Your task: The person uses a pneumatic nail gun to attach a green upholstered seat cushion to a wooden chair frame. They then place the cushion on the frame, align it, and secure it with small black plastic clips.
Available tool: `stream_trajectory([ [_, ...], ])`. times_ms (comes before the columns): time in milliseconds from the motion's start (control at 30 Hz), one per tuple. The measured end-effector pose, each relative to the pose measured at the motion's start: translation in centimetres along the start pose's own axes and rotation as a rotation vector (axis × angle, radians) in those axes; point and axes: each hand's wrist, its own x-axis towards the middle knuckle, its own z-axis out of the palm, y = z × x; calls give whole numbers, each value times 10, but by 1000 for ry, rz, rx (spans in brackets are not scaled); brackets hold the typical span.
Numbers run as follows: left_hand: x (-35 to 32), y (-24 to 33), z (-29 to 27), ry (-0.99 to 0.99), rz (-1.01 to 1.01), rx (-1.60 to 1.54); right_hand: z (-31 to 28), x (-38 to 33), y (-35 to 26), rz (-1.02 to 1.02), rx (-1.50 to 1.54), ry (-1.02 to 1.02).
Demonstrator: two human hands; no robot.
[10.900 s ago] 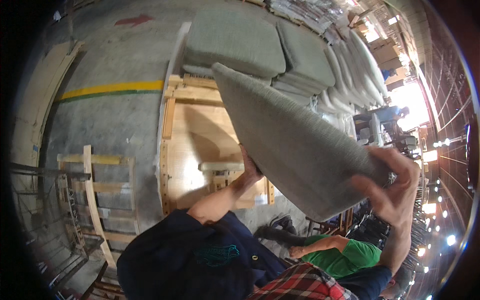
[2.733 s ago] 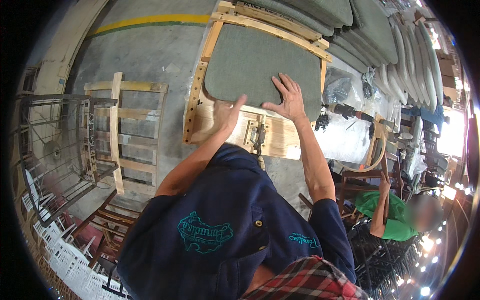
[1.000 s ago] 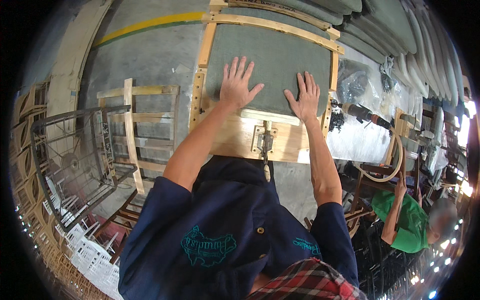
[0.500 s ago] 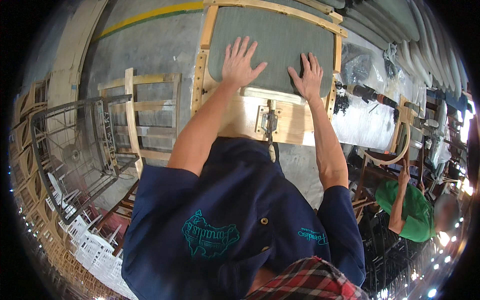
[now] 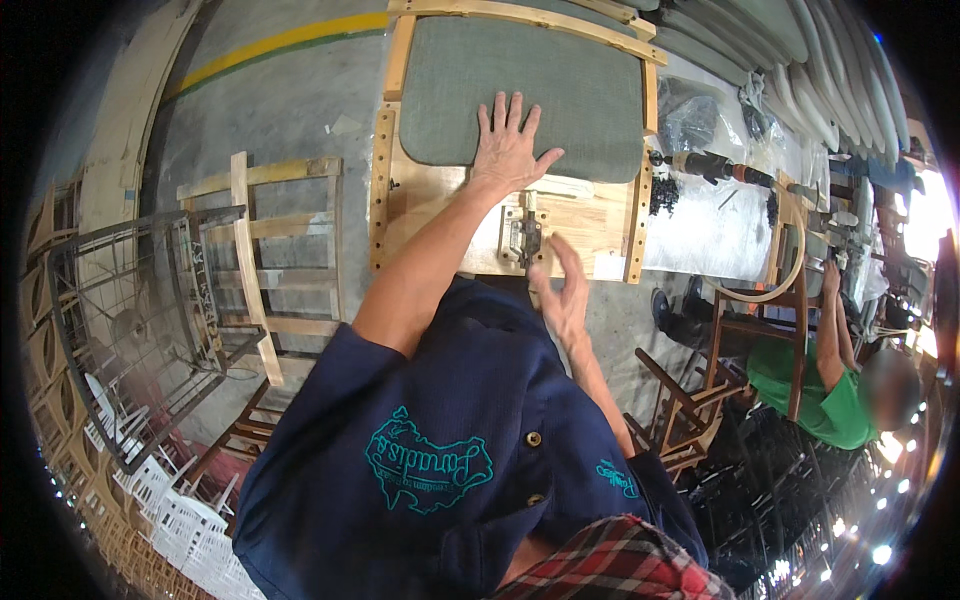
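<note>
A grey-green upholstered panel [image 5: 590, 110] with rounded corners lies flat in a wooden frame jig [image 5: 384, 190]. My left hand [image 5: 508, 150] rests on the panel near its front edge, palm down with fingers spread. At the front middle of the jig a metal toggle clamp [image 5: 522, 232] is fixed to the wood. Just right of its lower end is my right hand [image 5: 566, 295], thumb and fingers apart and loosely bent. Whether its thumb touches the clamp cannot be made out. A pale strip [image 5: 565, 186] lies along the panel's front edge, partly behind my left hand.
To the right a power drill [image 5: 710, 166] lies on a plastic-covered surface [image 5: 715, 235]. Stacked grey cushioned panels [image 5: 790, 60] stand beyond. A person in green [image 5: 815, 390] works by a wooden chair frame [image 5: 750, 325]. Wooden slats [image 5: 290, 280] and a metal frame [image 5: 120, 340] stand left.
My right hand has come off the panel and back beside the clamp. My left hand has slid toward the panel's front middle. The view has shifted slightly.
</note>
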Motion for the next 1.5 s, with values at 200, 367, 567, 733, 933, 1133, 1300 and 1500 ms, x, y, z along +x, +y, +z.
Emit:
stream_trajectory([
  [200, 4, -1, 3, 49, 11, 3, 29, -15, -12, -197, -115, 38],
  [367, 7, -2, 2, 72, 16, -7, 42, 0, -7, -373, -204, 171],
  [567, 6, -3, 2, 47, 12, 13, 37, 13, -10, -470, -256, 297],
  [733, 8, -3, 1, 65, 10, 38, 41, 13, -4, -500, -262, 349],
  [933, 11, -3, 4, 64, -3, -7, 32, 8, -12, -476, -178, 249],
  [1133, 11, -4, 6, 14, -17, 17, 21, -26, 23, -405, -260, 160],
  [1300, 8, 1, -2, 20, -16, 15, 27, -14, 32, -428, -297, 246],
  [1500, 9, -3, 4, 23, -5, 28, 39, 12, 35, -397, -228, 356],
])
